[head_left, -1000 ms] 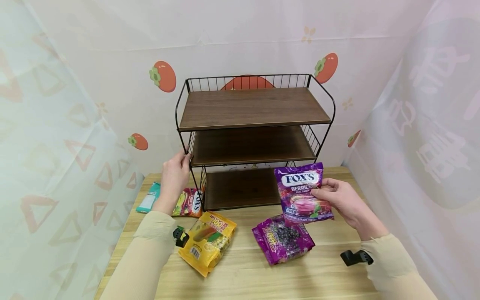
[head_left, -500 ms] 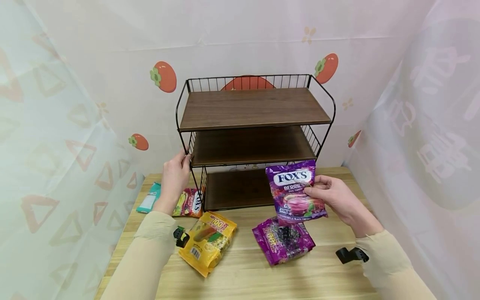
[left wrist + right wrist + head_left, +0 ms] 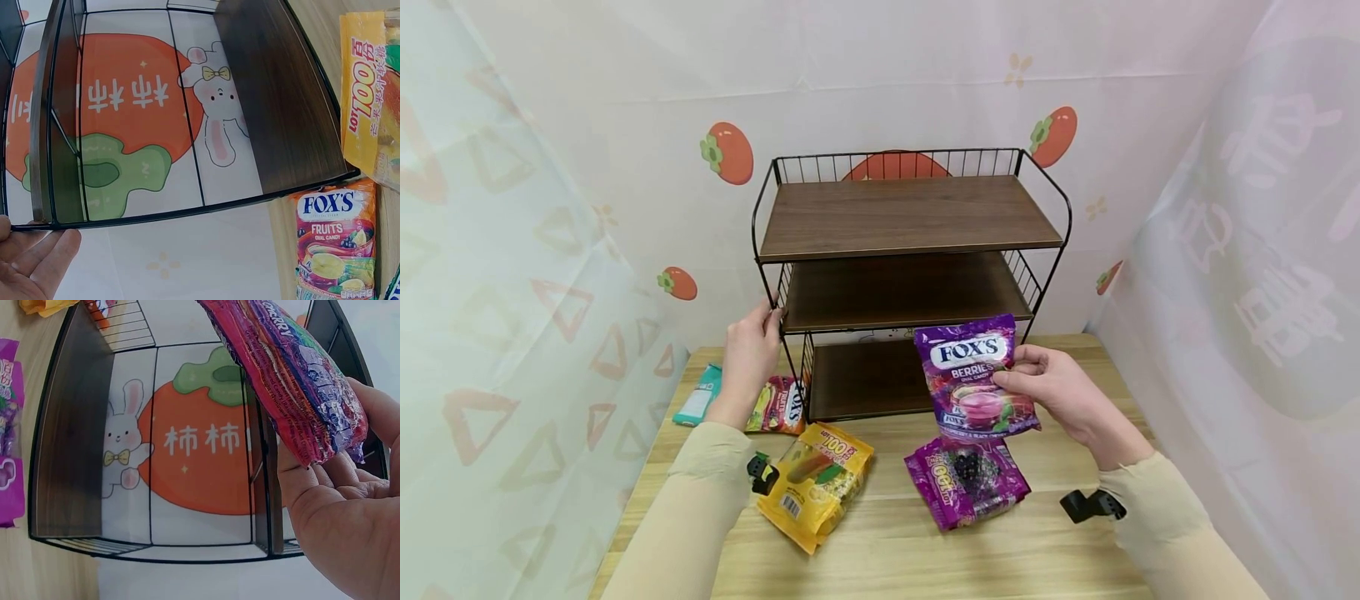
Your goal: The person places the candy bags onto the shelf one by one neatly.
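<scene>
My right hand (image 3: 1051,392) pinches a purple Fox's Berries candy bag (image 3: 972,379) by its right side, upright in front of the shelf rack's lower right part. The right wrist view shows the bag (image 3: 294,375) edge-on between thumb and fingers. My left hand (image 3: 752,350) grips the left side frame of the three-tier rack (image 3: 910,217), at its middle tier; in the left wrist view the fingers (image 3: 56,256) curl at the black wire. The rack has brown wooden boards and black wire sides. Below the held bag, a purple grape candy bag (image 3: 973,487) lies on the table.
A yellow mango candy bag (image 3: 820,483) lies on the wooden table (image 3: 880,550) at front left. Behind my left forearm are a red Fox's Fruits bag (image 3: 784,406) and a teal packet (image 3: 702,395). A printed cloth backdrop (image 3: 880,75) stands behind the rack.
My right hand has carried the Berries bag leftward and slightly up, toward the rack's middle. The left hand and the rack have stayed in place.
</scene>
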A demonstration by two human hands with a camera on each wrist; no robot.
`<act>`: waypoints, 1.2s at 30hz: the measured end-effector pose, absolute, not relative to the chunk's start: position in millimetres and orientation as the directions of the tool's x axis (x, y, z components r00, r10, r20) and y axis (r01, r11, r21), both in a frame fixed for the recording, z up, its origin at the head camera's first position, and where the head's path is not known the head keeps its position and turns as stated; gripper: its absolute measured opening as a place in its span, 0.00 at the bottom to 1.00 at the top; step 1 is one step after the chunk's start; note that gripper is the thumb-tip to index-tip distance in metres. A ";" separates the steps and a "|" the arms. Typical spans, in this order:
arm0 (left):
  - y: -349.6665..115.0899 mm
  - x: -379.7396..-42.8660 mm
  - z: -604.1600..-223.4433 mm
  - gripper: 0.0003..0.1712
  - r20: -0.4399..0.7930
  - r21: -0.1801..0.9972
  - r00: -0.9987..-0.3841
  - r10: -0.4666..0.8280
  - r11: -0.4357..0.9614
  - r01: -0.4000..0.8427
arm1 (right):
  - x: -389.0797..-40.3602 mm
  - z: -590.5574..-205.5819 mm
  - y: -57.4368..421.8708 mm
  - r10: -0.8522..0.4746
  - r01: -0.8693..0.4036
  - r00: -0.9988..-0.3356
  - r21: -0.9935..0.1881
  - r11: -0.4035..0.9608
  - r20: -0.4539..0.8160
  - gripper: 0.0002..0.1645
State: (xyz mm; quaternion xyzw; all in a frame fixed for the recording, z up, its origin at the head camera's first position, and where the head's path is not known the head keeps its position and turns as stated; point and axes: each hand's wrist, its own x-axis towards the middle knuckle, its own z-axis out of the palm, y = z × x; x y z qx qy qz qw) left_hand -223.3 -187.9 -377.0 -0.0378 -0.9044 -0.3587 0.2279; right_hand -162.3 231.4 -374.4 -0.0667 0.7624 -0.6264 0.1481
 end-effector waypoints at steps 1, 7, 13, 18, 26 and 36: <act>-188.0 -223.3 -376.9 0.21 0.440 0.631 -0.893 -0.096 0.741 0.231 | -162.5 -373.7 230.2 -0.290 0.082 -0.947 -0.975 0.205 -0.141 0.26; -187.9 -223.8 -377.6 0.21 0.450 0.627 -0.888 -0.092 0.741 0.241 | -163.6 -370.0 223.7 -0.296 0.082 -0.945 -0.976 0.201 -0.140 0.24; -187.6 -223.9 -377.8 0.21 0.456 0.625 -0.886 -0.087 0.740 0.249 | -164.7 -367.1 218.1 -0.308 0.094 -0.940 -0.978 0.186 -0.149 0.25; -187.6 -223.5 -378.1 0.22 0.446 0.629 -0.890 -0.090 0.740 0.240 | -164.9 -363.7 213.7 -0.322 0.093 -0.934 -0.977 0.192 -0.153 0.24; -188.3 -223.8 -378.8 0.21 0.465 0.621 -0.881 -0.090 0.742 0.252 | -165.5 -361.5 207.6 -0.347 0.077 -0.928 -0.982 0.173 -0.133 0.20; -187.7 -223.0 -378.0 0.21 0.456 0.623 -0.885 -0.095 0.744 0.241 | -167.0 -357.0 199.4 -0.357 0.072 -0.925 -0.983 0.168 -0.129 0.24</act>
